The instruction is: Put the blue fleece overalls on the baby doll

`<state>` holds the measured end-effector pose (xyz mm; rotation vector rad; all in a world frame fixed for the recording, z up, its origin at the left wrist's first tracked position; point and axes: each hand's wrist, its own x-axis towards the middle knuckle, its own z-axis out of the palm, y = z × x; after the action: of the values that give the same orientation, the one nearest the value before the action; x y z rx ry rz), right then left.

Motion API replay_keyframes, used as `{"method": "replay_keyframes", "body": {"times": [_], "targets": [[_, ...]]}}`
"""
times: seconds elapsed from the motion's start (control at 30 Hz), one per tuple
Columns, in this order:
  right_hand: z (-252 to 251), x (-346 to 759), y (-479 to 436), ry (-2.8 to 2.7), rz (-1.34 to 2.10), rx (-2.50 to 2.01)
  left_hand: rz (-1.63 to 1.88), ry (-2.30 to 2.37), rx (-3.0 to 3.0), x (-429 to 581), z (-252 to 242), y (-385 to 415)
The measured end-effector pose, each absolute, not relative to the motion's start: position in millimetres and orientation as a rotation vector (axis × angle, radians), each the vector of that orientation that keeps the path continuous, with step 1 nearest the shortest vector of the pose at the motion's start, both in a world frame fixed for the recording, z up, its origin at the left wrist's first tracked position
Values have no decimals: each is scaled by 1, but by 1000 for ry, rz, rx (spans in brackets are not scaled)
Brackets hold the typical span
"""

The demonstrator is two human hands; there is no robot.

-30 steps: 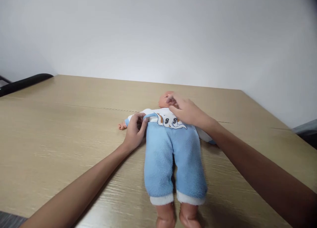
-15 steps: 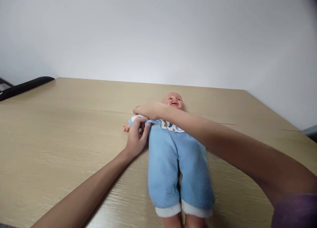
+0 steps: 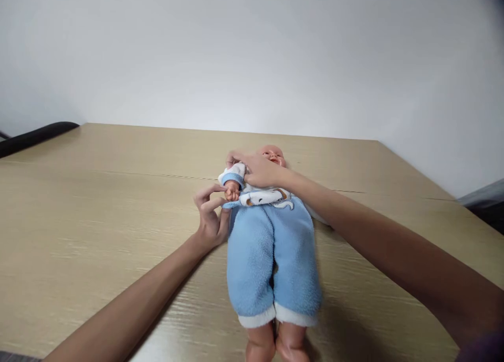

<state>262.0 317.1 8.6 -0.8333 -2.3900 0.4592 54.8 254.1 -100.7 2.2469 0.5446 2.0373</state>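
Note:
A baby doll (image 3: 271, 153) lies on its back, feet toward me, in light-blue fleece overalls (image 3: 252, 257) with white cuffs and an animal patch on the chest. My left hand (image 3: 210, 215) is beside the doll's hand (image 3: 232, 191), its thumb and a finger closed on the blue edge of the overalls while another fingertip touches the doll's hand. Across the chest reaches my right hand (image 3: 258, 168), its fingers curled around the doll's white sleeve (image 3: 236, 171) with the blue cuff. Part of the doll's face and upper chest is hidden behind my right hand.
Under the doll is a pale wooden table (image 3: 118, 220) with a seam running across it. A white wall panel (image 3: 236, 63) stands behind. At the far left is a black curved chair part (image 3: 43, 136); something dark (image 3: 488, 202) lies beyond the right edge.
The doll's arm, stretched out to the left before, is now bent in over the overalls' edge. My right hand has shifted right along the sleeve, and the left fingers have spread somewhat.

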Motion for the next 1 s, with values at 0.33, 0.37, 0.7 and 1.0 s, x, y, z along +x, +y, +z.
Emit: {"method": "replay_keyframes", "body": {"times": [0.33,0.37,0.7,1.0], "targets": [[25,241,279,-2290,420,-1139,1651,761,1384,57,-97,262],[28,240,273,-2249,435,-1256,1630,770,1312,57,-97,263],[-2,255,253,-2080,556,-1368,1389,763,791,67,-99,272],[-33,271,268,-1536,1250,-995,1101,782,902,60,-92,286]]}}
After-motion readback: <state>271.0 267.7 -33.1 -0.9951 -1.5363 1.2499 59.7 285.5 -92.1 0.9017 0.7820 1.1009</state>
